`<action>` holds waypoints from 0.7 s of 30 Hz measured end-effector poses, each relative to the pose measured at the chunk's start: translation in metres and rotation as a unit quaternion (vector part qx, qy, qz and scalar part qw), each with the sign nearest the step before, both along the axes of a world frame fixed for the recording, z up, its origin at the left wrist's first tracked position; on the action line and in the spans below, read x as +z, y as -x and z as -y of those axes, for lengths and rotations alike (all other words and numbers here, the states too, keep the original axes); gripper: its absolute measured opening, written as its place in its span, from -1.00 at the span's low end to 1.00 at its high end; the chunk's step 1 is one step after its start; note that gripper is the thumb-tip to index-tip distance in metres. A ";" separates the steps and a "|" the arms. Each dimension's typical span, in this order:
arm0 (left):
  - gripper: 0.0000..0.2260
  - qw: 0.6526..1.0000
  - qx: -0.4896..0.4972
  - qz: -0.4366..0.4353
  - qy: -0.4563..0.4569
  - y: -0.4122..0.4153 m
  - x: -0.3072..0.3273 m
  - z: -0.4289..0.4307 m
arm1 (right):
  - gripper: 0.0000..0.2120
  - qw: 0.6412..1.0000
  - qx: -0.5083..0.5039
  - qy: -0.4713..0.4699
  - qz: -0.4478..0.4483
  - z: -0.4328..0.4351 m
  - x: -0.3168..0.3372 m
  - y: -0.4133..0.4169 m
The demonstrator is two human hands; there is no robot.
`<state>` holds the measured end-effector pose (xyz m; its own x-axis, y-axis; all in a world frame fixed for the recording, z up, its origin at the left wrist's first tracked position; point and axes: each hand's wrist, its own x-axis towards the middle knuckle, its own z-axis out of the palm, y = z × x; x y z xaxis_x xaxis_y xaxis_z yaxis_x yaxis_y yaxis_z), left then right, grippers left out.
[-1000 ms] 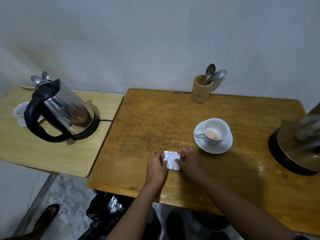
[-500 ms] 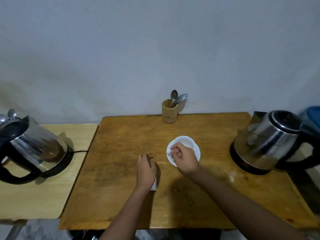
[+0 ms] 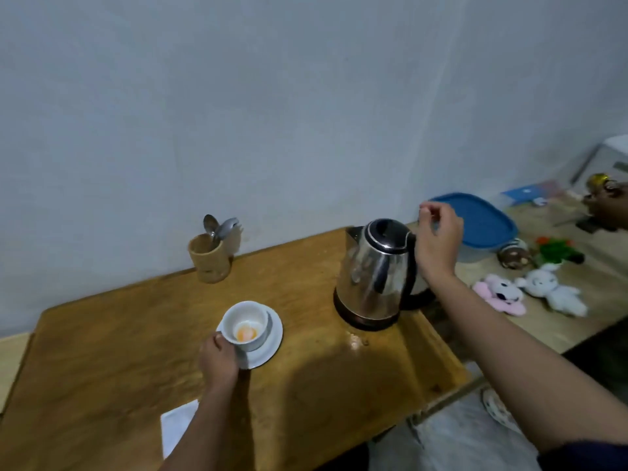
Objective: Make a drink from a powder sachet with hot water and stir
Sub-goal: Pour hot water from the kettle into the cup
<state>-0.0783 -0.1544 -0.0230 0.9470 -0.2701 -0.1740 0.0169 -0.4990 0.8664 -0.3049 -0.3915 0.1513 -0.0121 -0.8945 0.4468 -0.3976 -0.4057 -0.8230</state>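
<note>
Nearest me the white sachet [image 3: 178,426] lies flat on the wooden table [image 3: 102,351], partly under my left forearm, and just beyond it my left hand [image 3: 217,360] grips the white cup [image 3: 246,324] by its near side, the cup sitting on its saucer [image 3: 268,345] with orange powder in the bottom. Farther off to the right, my right hand [image 3: 438,239] hangs loosely curled and empty just beside the steel kettle [image 3: 375,271], near its black handle, though I cannot tell whether it touches. Against the wall stands the wooden holder [image 3: 209,258] with spoons [image 3: 217,227].
</note>
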 end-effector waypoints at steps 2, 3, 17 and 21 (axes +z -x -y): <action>-0.70 1.000 0.026 -0.009 0.003 0.003 -0.001 0.005 | -0.79 0.997 -0.050 -0.050 0.009 0.016 -0.015 0.022; -0.70 0.999 0.034 -0.015 0.005 0.004 -0.002 0.007 | -0.78 0.994 -0.061 -0.088 0.019 0.022 -0.024 0.032; -0.77 1.000 0.010 0.013 0.008 0.007 -0.008 0.002 | -0.54 0.911 0.037 -0.364 0.191 0.037 -0.068 0.055; -0.78 1.000 -0.018 0.022 0.008 0.006 -0.006 0.001 | -0.66 0.920 -0.007 -0.334 0.207 0.031 -0.078 0.046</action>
<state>-0.0842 -0.1557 -0.0287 0.9434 -0.3064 -0.1270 -0.0394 -0.4838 0.8743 -0.3513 -0.4226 0.0738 -0.0711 -0.9663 -0.2476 0.0051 0.2478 -0.9688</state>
